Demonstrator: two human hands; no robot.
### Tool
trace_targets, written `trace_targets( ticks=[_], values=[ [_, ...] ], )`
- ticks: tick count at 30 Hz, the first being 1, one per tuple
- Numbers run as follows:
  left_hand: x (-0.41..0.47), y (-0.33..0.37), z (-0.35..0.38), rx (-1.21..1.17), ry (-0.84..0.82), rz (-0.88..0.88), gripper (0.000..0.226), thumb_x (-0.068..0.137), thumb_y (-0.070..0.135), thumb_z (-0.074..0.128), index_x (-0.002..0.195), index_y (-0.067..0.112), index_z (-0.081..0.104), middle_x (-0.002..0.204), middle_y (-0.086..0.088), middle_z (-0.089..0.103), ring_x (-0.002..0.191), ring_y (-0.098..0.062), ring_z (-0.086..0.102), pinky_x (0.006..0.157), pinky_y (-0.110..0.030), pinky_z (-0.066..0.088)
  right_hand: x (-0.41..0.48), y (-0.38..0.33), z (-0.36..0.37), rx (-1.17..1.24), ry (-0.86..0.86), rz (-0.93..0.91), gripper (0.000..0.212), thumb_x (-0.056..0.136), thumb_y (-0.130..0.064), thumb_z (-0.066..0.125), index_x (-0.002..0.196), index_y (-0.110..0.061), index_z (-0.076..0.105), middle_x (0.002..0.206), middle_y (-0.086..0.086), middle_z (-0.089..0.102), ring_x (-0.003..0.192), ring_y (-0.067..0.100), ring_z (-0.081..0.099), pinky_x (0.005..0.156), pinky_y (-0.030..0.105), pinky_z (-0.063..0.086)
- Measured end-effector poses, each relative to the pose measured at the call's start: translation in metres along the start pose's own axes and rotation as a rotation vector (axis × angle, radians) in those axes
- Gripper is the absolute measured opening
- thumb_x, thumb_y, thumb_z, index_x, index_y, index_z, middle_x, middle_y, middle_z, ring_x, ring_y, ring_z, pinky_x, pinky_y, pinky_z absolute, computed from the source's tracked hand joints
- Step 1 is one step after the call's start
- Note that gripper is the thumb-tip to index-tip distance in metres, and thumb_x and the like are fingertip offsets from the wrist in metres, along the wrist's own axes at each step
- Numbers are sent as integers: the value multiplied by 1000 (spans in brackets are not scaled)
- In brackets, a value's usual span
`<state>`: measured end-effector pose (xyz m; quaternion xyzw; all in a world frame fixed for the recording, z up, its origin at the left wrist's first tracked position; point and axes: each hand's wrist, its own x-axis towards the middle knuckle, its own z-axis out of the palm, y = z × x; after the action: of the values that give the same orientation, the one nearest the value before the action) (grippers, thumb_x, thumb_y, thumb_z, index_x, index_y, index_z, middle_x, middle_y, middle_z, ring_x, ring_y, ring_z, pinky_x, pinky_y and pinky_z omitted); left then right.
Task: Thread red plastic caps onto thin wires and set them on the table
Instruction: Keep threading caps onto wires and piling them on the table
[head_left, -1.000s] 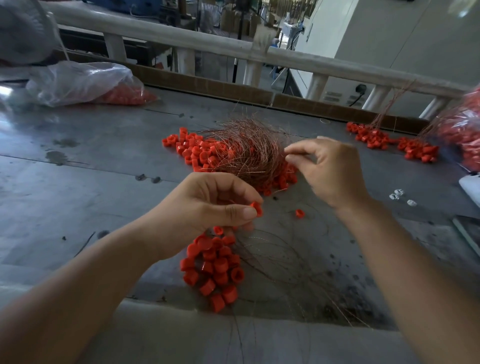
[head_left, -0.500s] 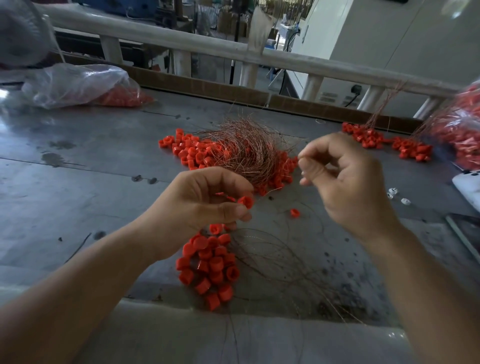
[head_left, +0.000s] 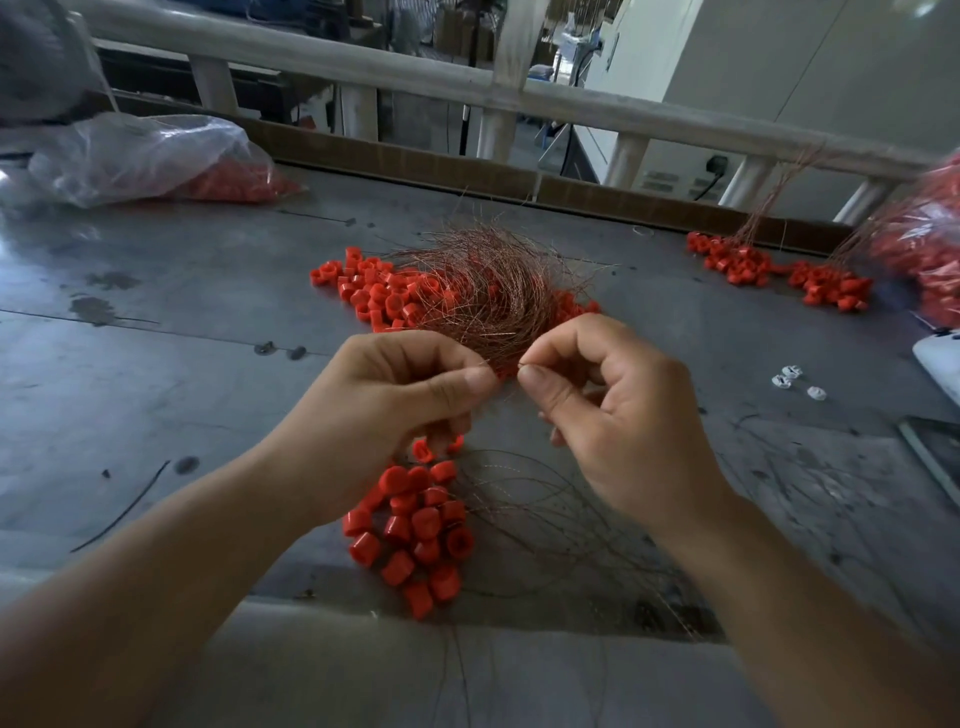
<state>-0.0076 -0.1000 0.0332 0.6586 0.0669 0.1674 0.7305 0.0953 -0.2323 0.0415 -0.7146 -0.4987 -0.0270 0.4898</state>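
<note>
Head view: both hands meet at the centre of the frame, above the table (head_left: 156, 374). The left hand (head_left: 395, 415) has its thumb pressed against its forefinger. The grip seems to hold a red cap (head_left: 501, 373), though only a sliver of red shows past the thumb tip, and that may belong to the pile behind. The right hand (head_left: 623, 415) pinches the end of one thin wire (head_left: 521, 364) between thumb and forefinger, its other fingers curled.

The two grips sit level with each other and almost touch, the wire end just right of the cap. The next move therefore looks like a short push leftward into the cap's hole. The wire is too fine to trace beyond the pinch, so its long axis cannot be told.

Just above the hands lies the tangled wire bundle (head_left: 488, 291), with loose caps (head_left: 374, 291) to its left. Below the hands, at lower centre, a cluster of threaded caps (head_left: 415, 530) rests on the table, their wires trailing right.
</note>
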Motion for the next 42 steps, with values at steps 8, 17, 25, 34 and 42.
trace_targets(
  ticks=[8, 17, 25, 34, 42],
  values=[
    [-3, 3, -2, -60, -48, -128, 14, 70, 19, 57, 57, 20, 63, 48, 1, 49, 36, -3, 33, 33, -12, 25, 5, 5, -11, -88, -16, -98, 12, 79, -12, 61, 81, -24, 59, 75, -11, 56, 69, 0, 52, 61, 6, 38],
    [-2, 4, -4, 58, -56, -181, 12, 62, 12, 64, 51, 17, 64, 38, 3, 37, 30, -4, 25, 33, -10, 20, 2, 3, -8, -234, -139, -348, 7, 81, -5, 64, 81, -5, 71, 77, 3, 61, 71, 9, 57, 66, 15, 46],
    [-1, 2, -3, 182, -53, -235, 23, 70, 5, 65, 51, 17, 65, 38, 4, 41, 31, -4, 28, 32, -11, 21, 0, 0, -8, -396, -256, -398, 11, 82, -17, 62, 79, -9, 68, 76, 3, 59, 66, 14, 57, 52, 31, 51],
    [-1, -1, -7, 45, 37, -83, 35, 74, -13, 55, 81, 17, 72, 83, -8, 73, 80, -15, 70, 66, -16, 53, 3, 6, -15, -194, -65, -135, 4, 78, -13, 61, 75, -14, 59, 73, -11, 50, 68, 0, 47, 63, 5, 36],
    [-2, -1, -3, 117, 89, 83, 27, 50, 2, 66, 74, 13, 69, 78, -3, 74, 72, -10, 70, 62, -13, 52, 3, 6, -19, -75, -79, -68, 12, 82, -17, 55, 81, -28, 59, 74, -15, 50, 70, -1, 51, 63, 8, 39]
  ],
)
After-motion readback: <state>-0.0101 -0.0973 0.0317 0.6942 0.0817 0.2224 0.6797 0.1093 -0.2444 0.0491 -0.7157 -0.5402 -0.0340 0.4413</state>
